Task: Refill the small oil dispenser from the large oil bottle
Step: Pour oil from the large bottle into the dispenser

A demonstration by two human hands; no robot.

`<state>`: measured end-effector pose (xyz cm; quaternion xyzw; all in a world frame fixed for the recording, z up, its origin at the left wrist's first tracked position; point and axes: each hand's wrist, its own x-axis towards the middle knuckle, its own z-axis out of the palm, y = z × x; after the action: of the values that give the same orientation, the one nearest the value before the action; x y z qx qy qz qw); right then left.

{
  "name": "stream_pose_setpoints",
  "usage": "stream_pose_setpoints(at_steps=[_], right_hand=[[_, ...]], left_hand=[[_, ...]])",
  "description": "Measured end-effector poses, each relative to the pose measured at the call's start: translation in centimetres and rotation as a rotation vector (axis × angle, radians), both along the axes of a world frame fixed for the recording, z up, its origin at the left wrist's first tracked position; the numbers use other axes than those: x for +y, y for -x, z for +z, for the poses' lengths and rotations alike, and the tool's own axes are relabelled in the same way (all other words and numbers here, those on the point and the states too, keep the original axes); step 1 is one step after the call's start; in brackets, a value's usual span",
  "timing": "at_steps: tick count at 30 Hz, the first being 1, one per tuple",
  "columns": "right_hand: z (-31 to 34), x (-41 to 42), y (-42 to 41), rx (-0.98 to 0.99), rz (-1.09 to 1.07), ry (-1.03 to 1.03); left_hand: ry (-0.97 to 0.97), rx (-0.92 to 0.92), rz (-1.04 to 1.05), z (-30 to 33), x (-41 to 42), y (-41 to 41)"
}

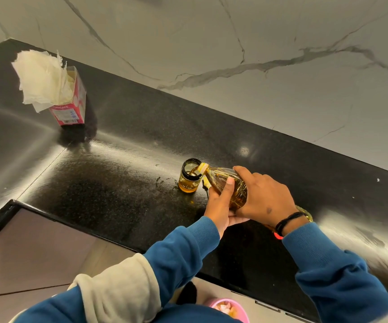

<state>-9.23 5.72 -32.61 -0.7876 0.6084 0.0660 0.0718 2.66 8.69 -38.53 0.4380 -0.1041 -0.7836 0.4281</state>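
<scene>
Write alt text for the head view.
Both hands, left hand and right hand, tilt a large oil bottle so its mouth meets the open small jar, partly filled with golden oil, on a black counter. A tissue box stands far left.

A home kitchen, seen from above.
A polished black stone surface meets a white veined marble wall; at ten o'clock stands a tissue box, and cooking oil fills a small jar near the middle.
</scene>
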Motion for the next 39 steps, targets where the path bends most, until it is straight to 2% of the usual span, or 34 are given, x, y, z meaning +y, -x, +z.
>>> stream_pose_setpoints(at_steps=[39], right_hand=[[0.01,-0.77,-0.07,0.019,-0.001,-0.007]], left_hand=[[-0.021,0.018,0.007,0.11,-0.63,0.02]])
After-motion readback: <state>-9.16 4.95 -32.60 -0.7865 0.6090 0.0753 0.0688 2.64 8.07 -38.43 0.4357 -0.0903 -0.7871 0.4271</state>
